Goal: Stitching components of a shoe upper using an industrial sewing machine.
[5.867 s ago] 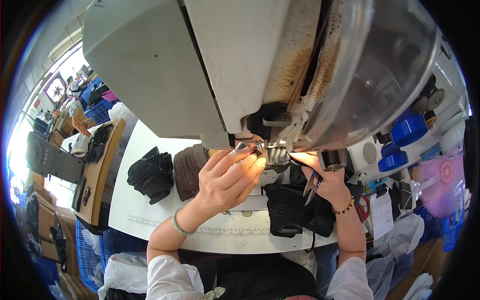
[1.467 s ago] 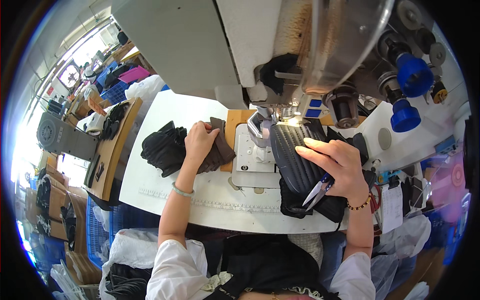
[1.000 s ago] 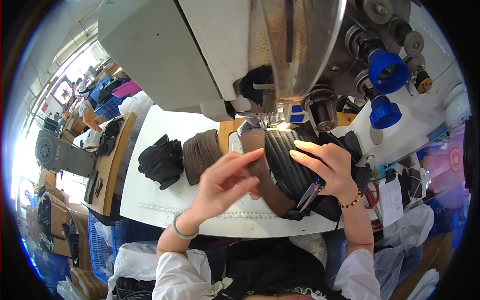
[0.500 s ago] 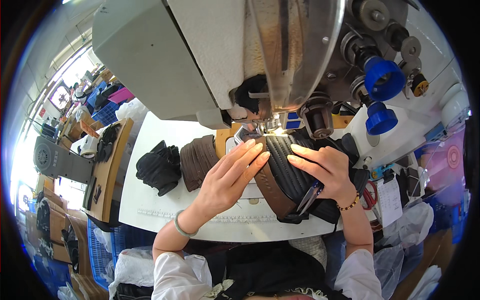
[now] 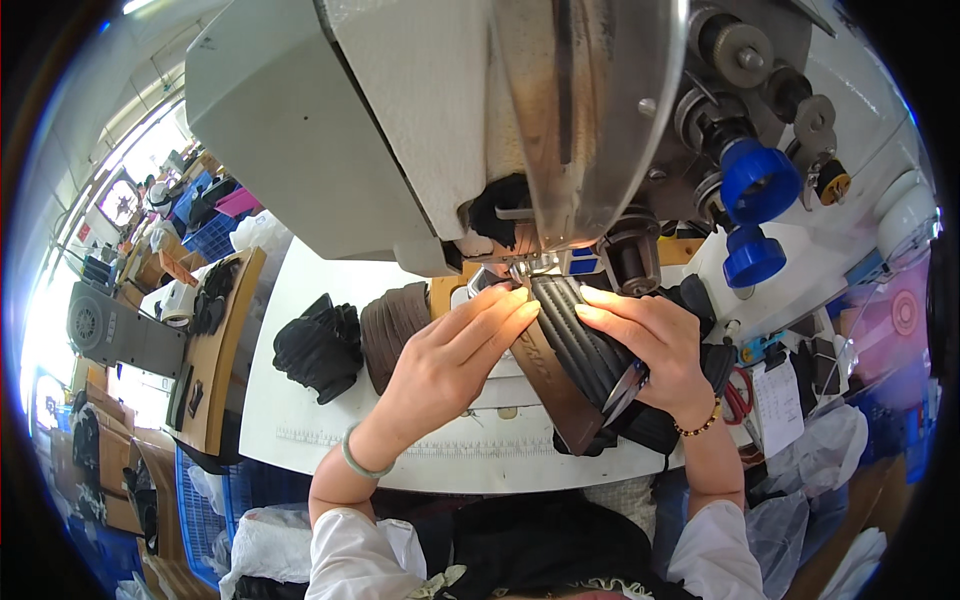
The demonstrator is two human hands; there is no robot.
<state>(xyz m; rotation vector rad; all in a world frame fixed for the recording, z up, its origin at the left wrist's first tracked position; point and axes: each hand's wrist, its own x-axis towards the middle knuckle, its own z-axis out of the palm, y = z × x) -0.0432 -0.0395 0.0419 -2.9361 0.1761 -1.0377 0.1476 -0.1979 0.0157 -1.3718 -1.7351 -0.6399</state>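
Under the sewing machine head lies a black ribbed padded piece [image 5: 585, 335] with a brown leather-like strip [image 5: 557, 390] along its left side. My left hand [image 5: 455, 345] has its fingers pressed together at the strip's far end, close to the presser foot [image 5: 520, 270]. From the right, my right hand [image 5: 660, 350] rests its fingertips on the ribbed piece. Small thread snips [image 5: 627, 388] are held in that hand, blades pointing toward me. The thumb and part of the snips are hidden. The needle's tip cannot be made out.
Left on the white table [image 5: 350, 440] are a bundled black piece [image 5: 318, 348] and a stack of brown strips [image 5: 393, 335]. Blue knobs [image 5: 757, 180] project from the machine at right. Red-handled scissors [image 5: 738, 395] and a paper sheet [image 5: 778, 405] lie at the right edge.
The brown strip's near end has swung slightly right and lies flatter, showing more of its face. The snips have tilted a little. Both hands stay nearly in place.
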